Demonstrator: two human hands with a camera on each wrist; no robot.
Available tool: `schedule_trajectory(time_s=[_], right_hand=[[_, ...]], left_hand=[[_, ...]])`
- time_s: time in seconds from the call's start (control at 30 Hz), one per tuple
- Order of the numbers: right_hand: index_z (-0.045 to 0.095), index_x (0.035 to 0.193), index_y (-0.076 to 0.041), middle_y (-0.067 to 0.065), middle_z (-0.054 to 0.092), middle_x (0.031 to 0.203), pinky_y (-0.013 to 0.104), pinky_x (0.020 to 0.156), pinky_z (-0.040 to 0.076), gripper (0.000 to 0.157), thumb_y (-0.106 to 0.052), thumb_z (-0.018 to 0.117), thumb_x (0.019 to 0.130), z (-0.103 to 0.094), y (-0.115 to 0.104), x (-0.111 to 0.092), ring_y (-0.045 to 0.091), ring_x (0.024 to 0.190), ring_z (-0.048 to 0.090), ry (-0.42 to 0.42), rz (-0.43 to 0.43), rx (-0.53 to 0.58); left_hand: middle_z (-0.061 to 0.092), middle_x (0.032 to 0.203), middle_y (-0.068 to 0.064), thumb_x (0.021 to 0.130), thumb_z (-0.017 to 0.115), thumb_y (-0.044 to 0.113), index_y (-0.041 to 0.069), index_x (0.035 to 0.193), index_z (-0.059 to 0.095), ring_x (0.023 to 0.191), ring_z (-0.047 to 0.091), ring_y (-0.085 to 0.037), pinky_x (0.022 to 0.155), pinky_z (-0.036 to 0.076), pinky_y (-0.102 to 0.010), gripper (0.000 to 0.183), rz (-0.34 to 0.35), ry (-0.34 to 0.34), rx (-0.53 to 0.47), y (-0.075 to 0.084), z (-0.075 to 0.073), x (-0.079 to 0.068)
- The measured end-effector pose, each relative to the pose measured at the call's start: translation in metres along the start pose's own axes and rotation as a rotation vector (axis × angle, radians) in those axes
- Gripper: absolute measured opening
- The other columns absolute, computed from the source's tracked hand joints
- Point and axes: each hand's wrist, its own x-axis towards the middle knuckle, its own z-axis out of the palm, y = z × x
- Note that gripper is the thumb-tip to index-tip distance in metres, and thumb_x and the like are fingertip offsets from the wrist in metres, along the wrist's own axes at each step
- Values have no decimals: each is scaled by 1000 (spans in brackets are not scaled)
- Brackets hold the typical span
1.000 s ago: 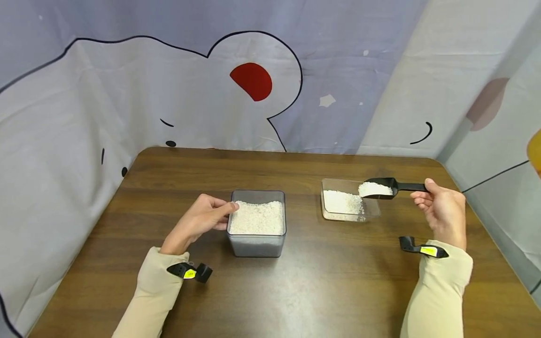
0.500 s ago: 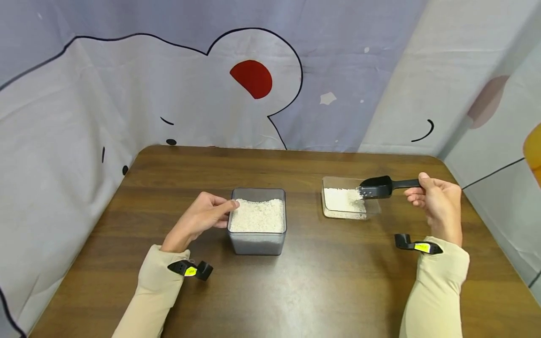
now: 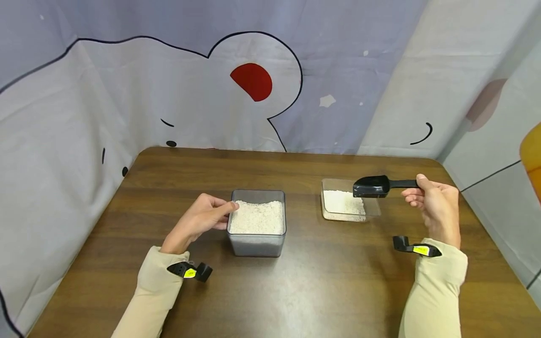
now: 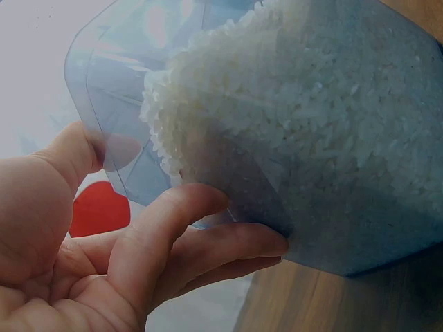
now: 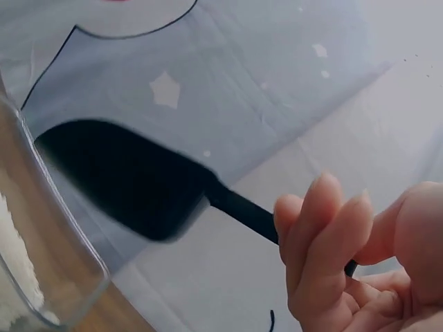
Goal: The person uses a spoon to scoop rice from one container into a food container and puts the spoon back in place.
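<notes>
My left hand (image 3: 203,219) pinches the left wall of a deep grey see-through container (image 3: 257,245), thumb over the rim and fingers outside. White rice (image 4: 332,117) nearly fills that container, with a dip along its far side. By its handle, my right hand (image 3: 441,202) grips a black scoop (image 3: 372,187), held level above a shallow clear box (image 3: 372,207). No rice shows in the scoop's bowl in the head view. Some rice (image 3: 342,202) lies in the shallow box, heaped toward its left. In the right wrist view the scoop's tip overlaps the box rim (image 5: 66,221).
Both containers stand on a brown wooden table (image 3: 296,291), the shallow box to the right of the deep one. Behind the table hangs a printed cloth (image 3: 177,94). Each sleeve carries a black wrist camera (image 3: 190,271).
The scoop, full of rice a second ago, has tipped over the shallow box and dropped its rice there. My right hand has shifted slightly left. The left hand has stayed in place.
</notes>
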Motion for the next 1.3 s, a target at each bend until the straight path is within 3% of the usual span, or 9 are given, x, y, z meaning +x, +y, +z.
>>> schedule_trajectory(time_s=[0.13,0.3,0.5,0.97,1.3], right_hand=[[55,91,3,17,63,56,21,37,48,18,-13,62,87,0,2,0,18,43,58,-84,28,143],[55,94,2,15,64,59,19,40,48,16,-11,60,88,11,2,-1,16,45,59,-149,49,192],[53,91,4,14,64,58,19,40,48,14,-10,58,89,37,4,-3,15,44,59,-242,50,229],[57,82,2,9,63,55,14,37,43,19,-14,54,92,107,14,-29,10,42,54,-367,58,143],[58,75,1,7,62,55,16,38,42,28,-19,53,94,148,27,-57,11,42,52,-415,-8,43]], left_hand=[[62,109,-18,86,62,27,-4,107,65,88,64,-19,72,56,-31,37,-1,4,1,0,1,0],[62,110,-18,86,62,26,-4,108,65,90,64,-19,73,56,-31,37,0,3,-2,-1,1,-1],[61,109,-18,87,61,25,-5,108,64,90,63,-20,73,55,-31,37,0,8,-4,-1,0,-2],[61,110,-20,87,61,26,-6,106,65,87,64,-23,70,56,-31,37,24,17,37,-1,1,-1],[62,107,-19,87,61,25,-6,105,65,83,64,-20,69,57,-31,36,29,11,31,0,1,1]])
